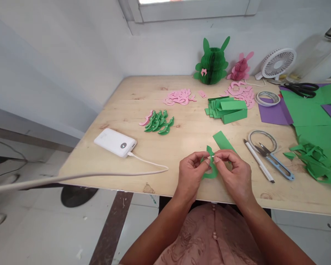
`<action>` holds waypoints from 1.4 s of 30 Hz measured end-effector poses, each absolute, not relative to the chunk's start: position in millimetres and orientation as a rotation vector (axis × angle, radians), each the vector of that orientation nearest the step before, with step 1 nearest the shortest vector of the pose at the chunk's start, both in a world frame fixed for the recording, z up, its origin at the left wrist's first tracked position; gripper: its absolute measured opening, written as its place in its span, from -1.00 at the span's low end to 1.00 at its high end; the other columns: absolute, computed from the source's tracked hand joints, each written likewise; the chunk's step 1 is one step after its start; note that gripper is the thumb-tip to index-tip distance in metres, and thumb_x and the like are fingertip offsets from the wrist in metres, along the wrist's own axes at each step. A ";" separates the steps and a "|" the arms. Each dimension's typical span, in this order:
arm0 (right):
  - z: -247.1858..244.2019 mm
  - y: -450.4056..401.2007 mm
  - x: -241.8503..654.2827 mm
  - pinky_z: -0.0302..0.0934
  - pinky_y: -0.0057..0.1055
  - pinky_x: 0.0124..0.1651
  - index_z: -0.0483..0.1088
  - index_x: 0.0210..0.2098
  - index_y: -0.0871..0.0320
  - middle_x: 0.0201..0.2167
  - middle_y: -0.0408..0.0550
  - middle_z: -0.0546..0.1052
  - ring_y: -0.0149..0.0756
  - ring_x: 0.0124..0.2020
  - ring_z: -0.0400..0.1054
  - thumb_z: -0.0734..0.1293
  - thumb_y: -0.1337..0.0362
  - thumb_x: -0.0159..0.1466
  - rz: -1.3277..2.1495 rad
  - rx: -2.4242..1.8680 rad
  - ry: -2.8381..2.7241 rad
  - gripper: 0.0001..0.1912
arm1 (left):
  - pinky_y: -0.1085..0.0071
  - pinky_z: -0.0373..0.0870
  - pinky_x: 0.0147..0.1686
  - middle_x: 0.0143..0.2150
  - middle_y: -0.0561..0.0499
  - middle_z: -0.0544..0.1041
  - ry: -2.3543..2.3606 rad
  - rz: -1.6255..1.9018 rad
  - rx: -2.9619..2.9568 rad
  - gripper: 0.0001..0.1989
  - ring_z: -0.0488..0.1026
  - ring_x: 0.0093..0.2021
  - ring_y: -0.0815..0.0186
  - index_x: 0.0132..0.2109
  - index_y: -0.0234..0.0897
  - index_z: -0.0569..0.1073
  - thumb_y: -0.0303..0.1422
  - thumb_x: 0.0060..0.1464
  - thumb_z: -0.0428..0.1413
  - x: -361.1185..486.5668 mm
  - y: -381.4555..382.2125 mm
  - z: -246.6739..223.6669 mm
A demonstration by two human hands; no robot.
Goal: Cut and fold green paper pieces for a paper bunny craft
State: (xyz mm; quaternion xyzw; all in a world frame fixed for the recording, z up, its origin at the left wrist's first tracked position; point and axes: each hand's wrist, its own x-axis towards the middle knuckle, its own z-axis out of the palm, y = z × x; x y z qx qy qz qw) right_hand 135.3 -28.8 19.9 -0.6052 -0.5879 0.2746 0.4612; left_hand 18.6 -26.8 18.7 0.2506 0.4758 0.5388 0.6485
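Observation:
Near the table's front edge, a curved green paper cutout [212,173] is held between my two hands. My left hand [192,173] pinches its left side, and my right hand [234,173] has thumb and forefinger closed at its upper right, close to my left fingertips. A tiny white bit shows at the right fingertips. Partly behind my right hand lies a green paper strip [223,141]. Farther left are curved green cutouts [157,121] with small white bits on them, beside a pink one [146,118].
A white power bank [115,142] with a cable sits left. Right are a pen [259,162], blue snips [277,163], tape rolls [267,98], black scissors [302,89] and green scraps [320,163]. Folded green strips [226,109], pink cutouts [179,97], paper figures [213,66] and a fan [278,63] stand behind.

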 end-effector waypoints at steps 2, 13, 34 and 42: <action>19.6 -28.8 135.7 0.26 -0.31 -0.14 0.41 -0.42 0.10 -0.35 -0.09 0.52 -0.25 -0.24 0.40 0.29 0.26 0.18 0.654 -1.481 -1.467 -0.92 | 0.51 0.37 -0.40 -0.40 0.04 0.52 1.057 1.210 0.559 -0.78 0.38 -0.45 0.45 -0.37 -0.33 0.55 -0.36 -0.25 0.34 18.1 -26.4 20.4; 19.7 -29.9 136.2 0.26 -0.31 -0.13 0.40 -0.42 0.09 -0.34 -0.09 0.51 -0.26 -0.24 0.40 0.29 0.26 0.20 0.643 -1.488 -1.485 -0.91 | 0.51 0.29 -0.43 -0.44 0.05 0.52 1.034 1.207 0.535 -0.82 0.32 -0.50 0.48 -0.41 -0.31 0.57 -0.37 -0.26 0.34 18.9 -23.6 19.8; 19.9 -30.2 135.1 0.27 -0.30 -0.16 0.37 -0.40 0.07 -0.37 -0.10 0.50 -0.27 -0.28 0.40 0.25 0.31 0.20 0.509 -1.483 -1.587 -0.93 | 0.51 0.27 -0.43 -0.46 0.05 0.49 1.032 1.169 0.545 -0.79 0.29 -0.50 0.48 -0.43 -0.32 0.57 -0.30 -0.27 0.33 17.9 -23.6 21.4; 22.0 -30.3 132.8 0.27 -0.33 -0.22 0.35 -0.43 0.09 -0.41 -0.11 0.48 -0.29 -0.32 0.39 0.26 0.31 0.20 0.514 -1.493 -1.557 -0.92 | 0.52 0.26 -0.42 -0.46 0.06 0.49 1.012 1.174 0.551 -0.81 0.28 -0.50 0.48 -0.44 -0.32 0.55 -0.32 -0.26 0.32 18.0 -23.0 23.2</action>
